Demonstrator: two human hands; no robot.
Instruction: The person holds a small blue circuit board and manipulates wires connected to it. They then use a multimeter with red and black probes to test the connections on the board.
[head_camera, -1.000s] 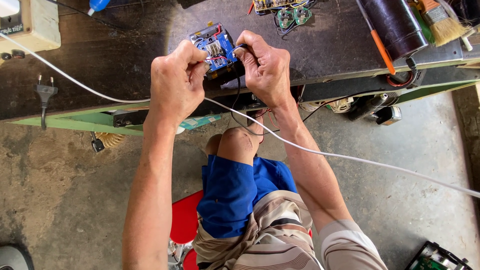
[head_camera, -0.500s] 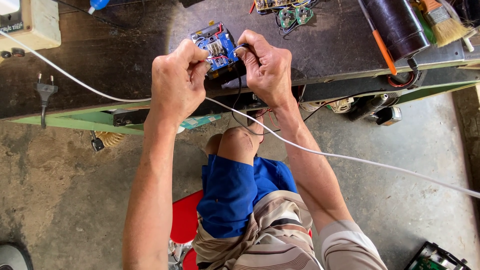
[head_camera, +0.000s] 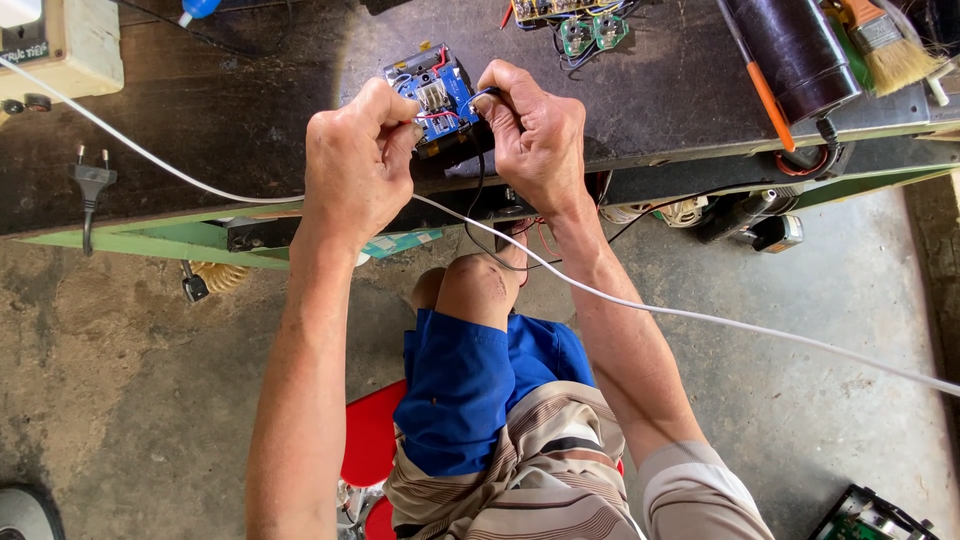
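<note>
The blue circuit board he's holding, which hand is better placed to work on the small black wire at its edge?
The right hand: its fingertips already pinch the black wire beside the blue circuit board. The left hand grips the board's other side, probably steadying it.

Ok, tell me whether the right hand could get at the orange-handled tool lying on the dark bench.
Probably yes: the orange-handled tool lies uncovered on the bench beside the right hand, but that hand is pinching wires at the blue circuit board.
</note>
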